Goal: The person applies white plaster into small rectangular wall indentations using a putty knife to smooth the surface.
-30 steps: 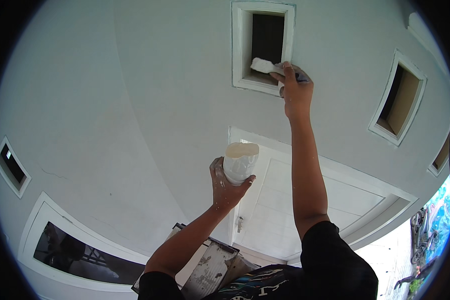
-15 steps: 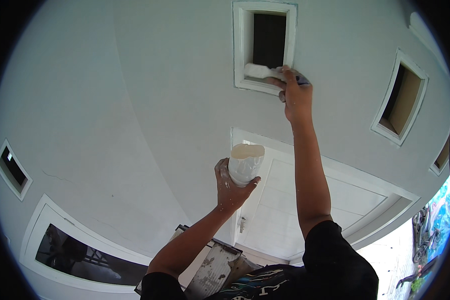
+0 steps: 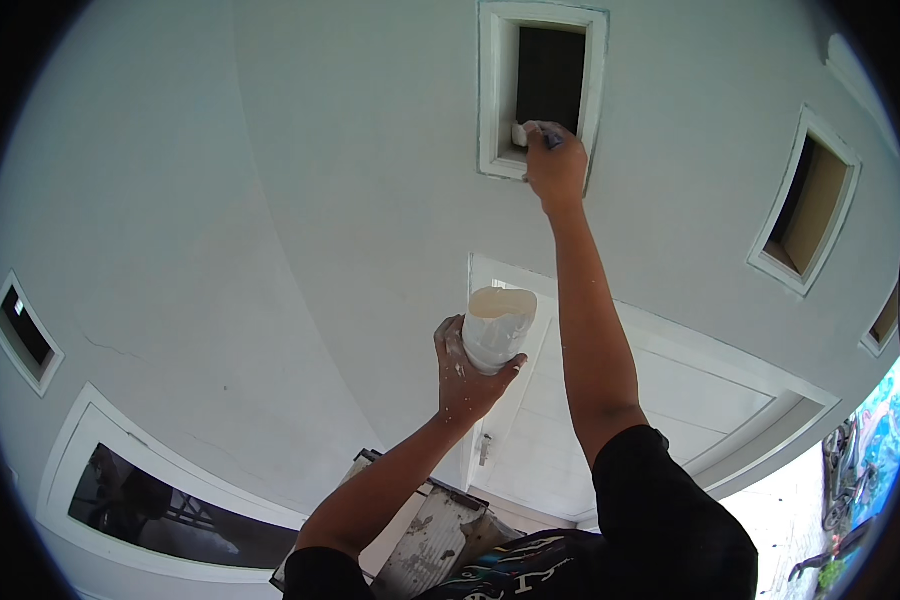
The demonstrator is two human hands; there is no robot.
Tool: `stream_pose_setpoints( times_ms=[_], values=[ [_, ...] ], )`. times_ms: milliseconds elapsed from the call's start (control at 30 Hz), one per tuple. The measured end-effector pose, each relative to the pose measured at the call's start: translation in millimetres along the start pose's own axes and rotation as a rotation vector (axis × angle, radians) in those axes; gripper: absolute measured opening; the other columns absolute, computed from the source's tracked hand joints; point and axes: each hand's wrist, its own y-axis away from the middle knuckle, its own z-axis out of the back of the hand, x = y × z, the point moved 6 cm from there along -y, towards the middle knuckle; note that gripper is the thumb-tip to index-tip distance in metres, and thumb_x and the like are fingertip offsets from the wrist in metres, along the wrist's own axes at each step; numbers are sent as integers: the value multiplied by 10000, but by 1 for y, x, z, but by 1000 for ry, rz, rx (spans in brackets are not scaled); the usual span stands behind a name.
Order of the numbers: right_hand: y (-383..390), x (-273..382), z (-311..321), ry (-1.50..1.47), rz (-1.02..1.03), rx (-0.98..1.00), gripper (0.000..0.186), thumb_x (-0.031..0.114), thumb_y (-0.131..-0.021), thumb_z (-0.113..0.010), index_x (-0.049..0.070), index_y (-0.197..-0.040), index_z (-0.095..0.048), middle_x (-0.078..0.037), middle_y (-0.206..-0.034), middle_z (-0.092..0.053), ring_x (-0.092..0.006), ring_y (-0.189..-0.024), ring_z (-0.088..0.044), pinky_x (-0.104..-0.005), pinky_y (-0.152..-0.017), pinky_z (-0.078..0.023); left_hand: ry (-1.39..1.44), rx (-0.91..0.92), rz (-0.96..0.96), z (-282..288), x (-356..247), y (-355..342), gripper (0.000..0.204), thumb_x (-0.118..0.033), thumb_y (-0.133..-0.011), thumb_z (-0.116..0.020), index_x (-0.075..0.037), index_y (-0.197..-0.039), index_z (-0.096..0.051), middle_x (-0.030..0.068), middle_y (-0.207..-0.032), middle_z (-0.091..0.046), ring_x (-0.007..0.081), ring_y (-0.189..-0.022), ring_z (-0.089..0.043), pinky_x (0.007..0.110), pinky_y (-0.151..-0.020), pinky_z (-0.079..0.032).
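Note:
My right hand grips a paintbrush with white-coated bristles, at the lower left inner edge of a white-framed square wall opening high on the pale grey wall; my fingers partly hide the brush. Lower down, my left hand is wrapped round the base of a cut white plastic container, whose inside is cream-white. White spatters mark that hand and forearm. Behind both arms is a white panelled door in a white frame.
Smaller framed openings sit left and right. A paint-stained ladder or platform is beneath me. At lower left is a glazed white-framed door or window. A bright outdoor area with what look like bicycles shows at far right.
My right hand has moved left with the brush, which now points into the opening's left inner side instead of lying crosswise. My left hand with the container has shifted slightly right.

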Motion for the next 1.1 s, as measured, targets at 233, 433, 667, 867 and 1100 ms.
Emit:
stream_pose_setpoints(
  times_ms=[233,433,667,867,1100],
  values=[
    [16,0,12,-160,-67,-62,222,151,-991,-673,-45,-1050,-758,-155,-831,-746,-223,-683,-716,-338,-674,-563,-8,8,17,5,2,-3,1057,-291,-725,-948,19,-1441,-236,244,-1377,-359,442,-1310,-413,577,-1069,-460],
    [-6,-12,-5,-56,-22,-132,223,152,-999,-681,-49,-1059,-756,-181,-904,-766,-231,-788,-721,-334,-766,-565,-6,-53,-93,-3,-3,-2,1068,-302,-718,-949,17,-1446,-236,248,-1375,-366,437,-1308,-416,576,-1073,-458],
    [22,7,2,-385,-263,-107,191,139,-1003,-677,-16,-1069,-766,-168,-883,-748,-225,-771,-697,-340,-742,-556,9,12,67,8,6,-1,1037,-286,-715,-946,27,-1431,-265,241,-1381,-365,435,-1319,-409,572,-1073,-461],
    [-16,-7,-10,-44,-19,-221,218,156,-1001,-682,-35,-1075,-757,-162,-894,-752,-227,-816,-725,-344,-722,-557,15,-11,-29,-3,-1,-2,1039,-286,-720,-942,24,-1440,-260,238,-1387,-361,423,-1337,-398,560,-1092,-450],
    [16,0,3,-523,-307,-76,234,176,-1017,-662,-29,-1072,-759,-105,-814,-725,-181,-875,-743,-310,-458,-446,25,8,24,4,4,-1,1032,-278,-720,-944,23,-1436,-263,234,-1397,-349,420,-1342,-394,557,-1098,-449]
  ],
)
